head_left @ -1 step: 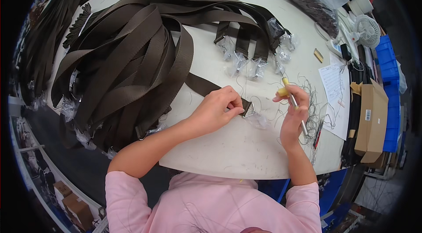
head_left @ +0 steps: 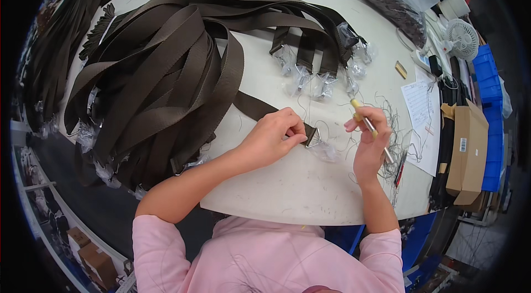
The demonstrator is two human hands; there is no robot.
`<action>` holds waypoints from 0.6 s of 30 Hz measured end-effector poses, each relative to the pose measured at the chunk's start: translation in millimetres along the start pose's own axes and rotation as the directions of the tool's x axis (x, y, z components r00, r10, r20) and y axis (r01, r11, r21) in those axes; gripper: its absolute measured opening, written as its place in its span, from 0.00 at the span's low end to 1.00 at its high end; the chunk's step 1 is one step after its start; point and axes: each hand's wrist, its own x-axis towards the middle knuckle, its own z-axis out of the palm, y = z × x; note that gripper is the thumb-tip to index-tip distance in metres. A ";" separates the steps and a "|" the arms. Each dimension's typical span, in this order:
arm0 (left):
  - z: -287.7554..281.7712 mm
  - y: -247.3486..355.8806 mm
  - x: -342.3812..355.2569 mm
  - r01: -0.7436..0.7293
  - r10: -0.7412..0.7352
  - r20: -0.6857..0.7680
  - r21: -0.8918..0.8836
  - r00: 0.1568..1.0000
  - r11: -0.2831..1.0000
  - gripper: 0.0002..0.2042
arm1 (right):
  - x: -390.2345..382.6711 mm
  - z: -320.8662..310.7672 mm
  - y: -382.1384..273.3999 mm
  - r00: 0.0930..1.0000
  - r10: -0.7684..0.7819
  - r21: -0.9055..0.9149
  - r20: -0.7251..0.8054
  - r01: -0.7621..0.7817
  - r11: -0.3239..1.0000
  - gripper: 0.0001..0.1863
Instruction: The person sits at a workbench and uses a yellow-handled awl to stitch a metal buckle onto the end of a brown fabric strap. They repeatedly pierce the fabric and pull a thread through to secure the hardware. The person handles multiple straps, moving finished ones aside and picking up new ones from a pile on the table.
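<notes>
The left hand (head_left: 274, 137) pinches a brown strap (head_left: 255, 107) end by its metal ring (head_left: 313, 137). The right hand (head_left: 369, 143) grips a yellow-tipped tool (head_left: 369, 125). Holding the strap flat and taut should help clean trimming.

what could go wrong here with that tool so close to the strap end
The right hand holds a thin tool close to the left hand, which pinches the brown strap at its metal buckle; a slip might nick fingers or webbing. Loose threads on the table may snag the tool.
</notes>
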 end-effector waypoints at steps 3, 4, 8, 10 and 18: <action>-0.7 -0.6 -0.8 -0.011 0.011 -0.002 0.013 1.000 1.000 0.04 | 1.3 4.5 -5.1 0.962 0.270 0.350 0.040 -0.266 0.898 0.32; -0.8 0.1 -1.1 -0.022 0.022 -0.004 0.026 1.000 0.999 0.04 | -0.9 5.0 0.7 0.951 0.294 0.354 0.090 -0.307 0.883 0.31; -1.3 2.8 -0.8 -0.027 0.027 -0.001 0.034 1.000 0.999 0.03 | -12.1 9.6 14.1 0.903 0.407 0.153 0.139 -0.425 0.892 0.28; -1.2 4.8 -1.7 -0.009 0.010 -0.006 0.029 1.000 1.000 0.03 | -14.1 11.4 14.8 0.886 0.444 0.026 0.131 -0.451 0.892 0.28; 3.5 1.7 -2.2 -0.045 0.049 -0.051 0.084 0.997 0.995 0.03 | -18.9 22.0 9.6 0.910 0.389 0.076 0.142 -0.402 0.912 0.27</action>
